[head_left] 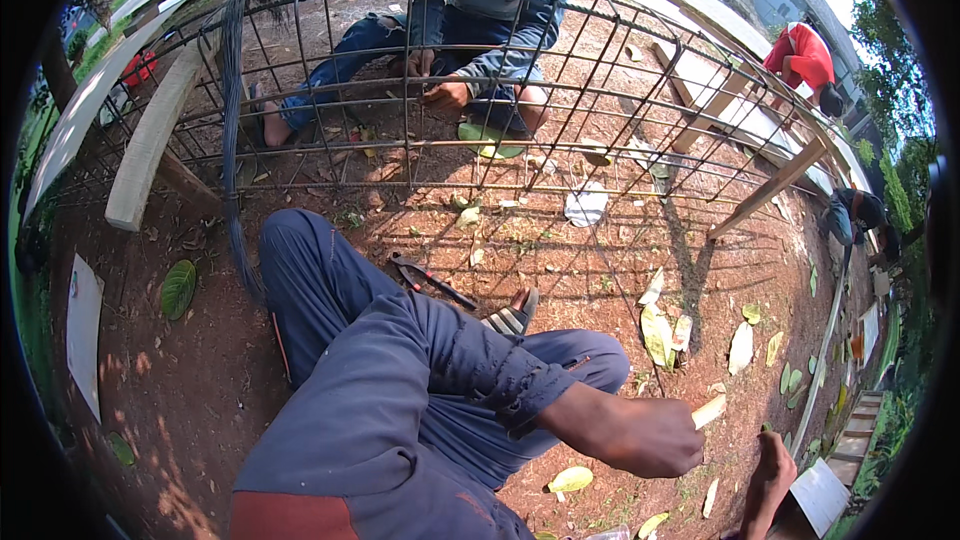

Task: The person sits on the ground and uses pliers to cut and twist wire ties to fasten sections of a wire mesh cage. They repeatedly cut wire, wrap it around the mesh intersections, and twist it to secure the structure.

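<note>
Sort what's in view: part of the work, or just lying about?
Likely part of the work:
steel rebar cage
bundle of thin dark wire
pincers, on the ground
slanting wooden post, apparently a prop

Apparently just lying about:
large green leaf
yellow leaf
white scrap, material unclear

The left arm [465, 350] reaches across to the right, its forearm [575, 415] bare toward the wrist. The left hand [650, 438] is curled into a fist, back upward. Near the lower right edge, the right hand [773, 468] points upward, apart from the left — its finger pose unclear.
</note>
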### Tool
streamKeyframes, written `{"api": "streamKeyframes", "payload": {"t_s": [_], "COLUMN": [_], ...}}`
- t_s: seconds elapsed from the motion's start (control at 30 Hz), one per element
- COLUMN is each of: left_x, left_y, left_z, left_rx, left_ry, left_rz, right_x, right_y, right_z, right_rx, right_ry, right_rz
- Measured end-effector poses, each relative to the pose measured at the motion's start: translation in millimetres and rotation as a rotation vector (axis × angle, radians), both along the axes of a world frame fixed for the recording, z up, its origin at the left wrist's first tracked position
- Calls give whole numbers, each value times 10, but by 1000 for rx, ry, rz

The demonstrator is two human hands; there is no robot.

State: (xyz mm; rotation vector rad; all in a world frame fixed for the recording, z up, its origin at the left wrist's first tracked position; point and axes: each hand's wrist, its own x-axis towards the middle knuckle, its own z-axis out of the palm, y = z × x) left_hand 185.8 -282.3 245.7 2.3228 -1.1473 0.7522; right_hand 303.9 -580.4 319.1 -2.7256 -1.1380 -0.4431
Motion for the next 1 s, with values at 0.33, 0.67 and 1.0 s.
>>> {"api": "streamKeyframes", "payload": {"t_s": [0.33, 0.67, 1.0], "left_x": [811, -63, 522], "left_y": [323, 604, 482], "left_z": [117, 701, 145], "left_rx": [-251, -195, -91], "left_ry": [-309, -329, 162], "left_rz": [180, 239, 78], "right_x": [161, 105, 37], "right_y": [-566, 414, -355], "right_z": [366, -65, 707], "right_rx": [860, -274, 720], "right_ry": [746, 138, 168], "right_rz": [266, 90, -116]}}
